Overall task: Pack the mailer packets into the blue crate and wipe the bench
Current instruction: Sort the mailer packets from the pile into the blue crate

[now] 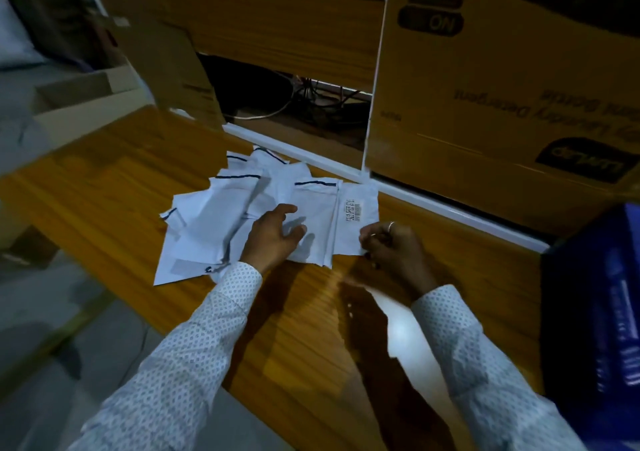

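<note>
Several white mailer packets (242,215) sit fanned out mid-bench (114,187), the rightmost packet (358,215) showing a printed barcode label (too small to read). Left hand (273,236) rests on the pile with fingers loosely spread, right hand (391,242) pinches that labelled packet's near corner. Blue crate (595,298) is at 3 o'clock, and the cardboard box (502,80) at 1 o'clock reads "ON" plus upside-down "Laundry Detergent".

Cardboard box (502,80) — "ON", upside-down "Laundry Detergent"; packet barcode label (353,210) unreadable.
</note>
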The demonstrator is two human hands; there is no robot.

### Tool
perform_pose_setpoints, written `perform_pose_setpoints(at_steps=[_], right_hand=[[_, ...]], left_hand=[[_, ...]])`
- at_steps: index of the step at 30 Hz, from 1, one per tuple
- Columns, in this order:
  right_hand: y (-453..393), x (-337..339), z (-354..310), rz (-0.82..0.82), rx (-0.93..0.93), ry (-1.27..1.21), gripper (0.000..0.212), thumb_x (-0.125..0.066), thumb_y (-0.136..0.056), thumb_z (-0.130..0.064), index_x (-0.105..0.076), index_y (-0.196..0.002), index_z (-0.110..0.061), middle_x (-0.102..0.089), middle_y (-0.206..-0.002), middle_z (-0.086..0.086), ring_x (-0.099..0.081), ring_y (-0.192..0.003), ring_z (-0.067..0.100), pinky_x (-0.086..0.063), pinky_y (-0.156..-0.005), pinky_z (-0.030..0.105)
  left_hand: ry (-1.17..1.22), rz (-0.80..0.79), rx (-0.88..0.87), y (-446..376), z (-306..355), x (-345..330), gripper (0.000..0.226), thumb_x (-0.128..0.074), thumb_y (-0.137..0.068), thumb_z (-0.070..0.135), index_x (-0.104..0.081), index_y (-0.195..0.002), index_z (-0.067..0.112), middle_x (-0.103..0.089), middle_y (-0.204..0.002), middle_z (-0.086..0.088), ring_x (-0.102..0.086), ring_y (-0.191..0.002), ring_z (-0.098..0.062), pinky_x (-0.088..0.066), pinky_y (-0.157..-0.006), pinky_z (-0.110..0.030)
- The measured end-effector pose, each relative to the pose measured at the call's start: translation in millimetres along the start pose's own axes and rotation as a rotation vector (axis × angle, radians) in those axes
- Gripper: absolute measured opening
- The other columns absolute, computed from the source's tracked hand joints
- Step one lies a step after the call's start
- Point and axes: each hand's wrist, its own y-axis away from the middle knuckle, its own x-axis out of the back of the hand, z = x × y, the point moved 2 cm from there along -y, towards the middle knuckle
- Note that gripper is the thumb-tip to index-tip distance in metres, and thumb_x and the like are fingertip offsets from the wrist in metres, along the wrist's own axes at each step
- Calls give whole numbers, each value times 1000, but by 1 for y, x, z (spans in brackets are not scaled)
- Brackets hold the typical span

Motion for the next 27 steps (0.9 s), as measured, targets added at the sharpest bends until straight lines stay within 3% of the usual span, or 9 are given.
perform_pose_setpoints(at_steps=[3, 5, 9, 15, 20, 22, 24, 27], right_hand=[[-23, -31, 16, 11, -111, -8, 11, -66, -90, -2, -69, -91, -13, -72, -100, 11, -70, -87, 26, -60, -75, 41], [-40, -47, 27, 38, -150, -19, 14, -66, -90, -1, -69, -103, -5, -70, -110, 15, -68, -101, 29, -57, -88, 48], [-75, -65, 44, 25, -246, 82, 24, -63, -92, -10, -66, -115, -9, -65, -121, 16, -62, -113, 34, -50, -98, 47], [-108, -74, 61, 102, -300, 44, 32, -66, -82, -5, -66, -112, -17, -72, -103, 8, -70, -95, 27, -59, -84, 43], [-120, -81, 61, 116, -389, -54, 28, -72, -81, -3, -62, -103, -17, -71, -89, 10, -72, -66, 21, -62, -59, 38], [-122, -83, 57, 104, -429, -98, 30, -76, -79, -4, -60, -101, -18, -69, -86, 10, -71, -64, 25, -62, -60, 40], [-123, -85, 54, 80, -469, -185, 33, -78, -79, -3, -58, -102, -16, -67, -88, 12, -69, -67, 26, -62, -63, 41], [-122, -87, 50, 75, -474, -312, 34, -72, -84, 2, -56, -112, -9, -64, -87, 13, -65, -67, 22, -59, -53, 31]], left_hand=[[-5, -71, 60, -26, -15, -9, 54, -66, -91, 39, -49, -140, 25, -54, -141, -9, -51, -128, -28, -45, -107, -44], [-17, -102, 87, -42, -20, -16, 57, -66, -91, 40, -45, -142, 26, -49, -147, -7, -47, -133, -28, -42, -109, -44], [-53, -148, 79, -66, -29, -28, 63, -68, -90, 38, -42, -145, 21, -48, -147, -11, -44, -135, -33, -41, -109, -47], [-134, -144, 9, -84, -39, -37, 72, -76, -83, 38, -45, -145, 16, -52, -144, -10, -46, -133, -31, -39, -108, -38], [-30, -85, 10, -88, -43, -34, 67, -82, -78, 31, -52, -137, 21, -59, -133, -9, -51, -125, -30, -44, -103, -43], [55, -46, 22, -87, -41, -34, 61, -81, -79, 22, -55, -134, 21, -59, -133, -6, -52, -125, -28, -45, -103, -43], [178, -5, 47, -85, -39, -32, 55, -79, -80, 12, -57, -130, 18, -60, -132, -3, -54, -123, -25, -46, -101, -33], [295, 35, 82, -81, -38, -27, 51, -76, -81, 4, -58, -126, 16, -64, -125, -8, -60, -114, -26, -46, -88, -24]])
